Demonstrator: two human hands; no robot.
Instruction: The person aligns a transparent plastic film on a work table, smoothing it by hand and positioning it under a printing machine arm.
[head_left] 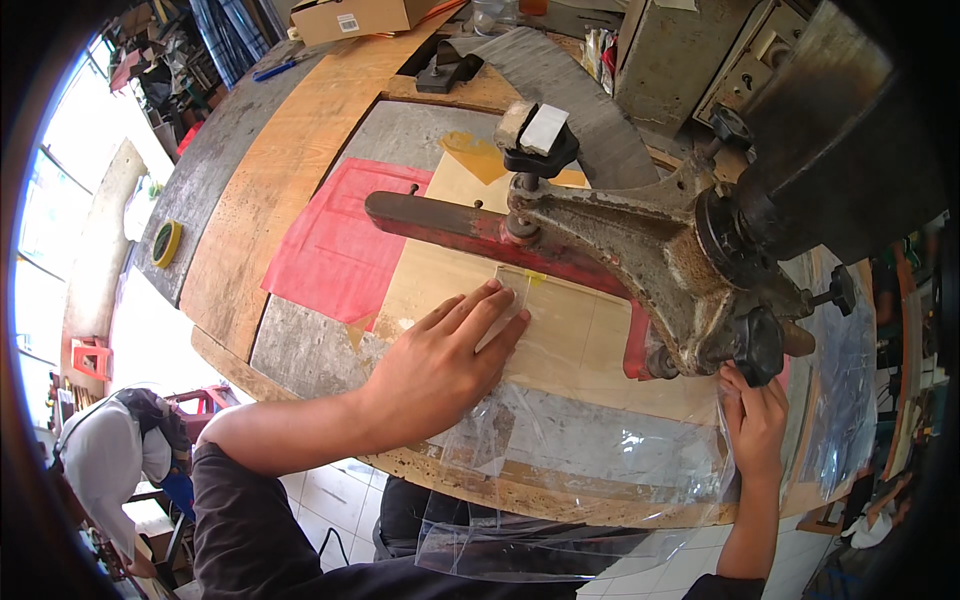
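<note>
A sheet of clear plastic (610, 450) lies over the front of the worktable and hangs past its near edge toward me. My left hand (445, 350) rests flat on it, fingers stretched toward the long metal bar (450, 218) of a machine. Over on the right, my right hand (755, 420) has its fingers closed at the sheet's right edge, just below a black knob (758, 345); the fingertips are partly hidden by the knob. Beneath the plastic is a pale yellowish board (425, 275), with a red sheet (325, 235) to its left.
The machine's heavy cast arm (640, 225) reaches over the table from the right. A tape roll (167, 244) lies at the left, and a cardboard box (350, 18) stands at the back. Another person (120, 450) is at the lower left.
</note>
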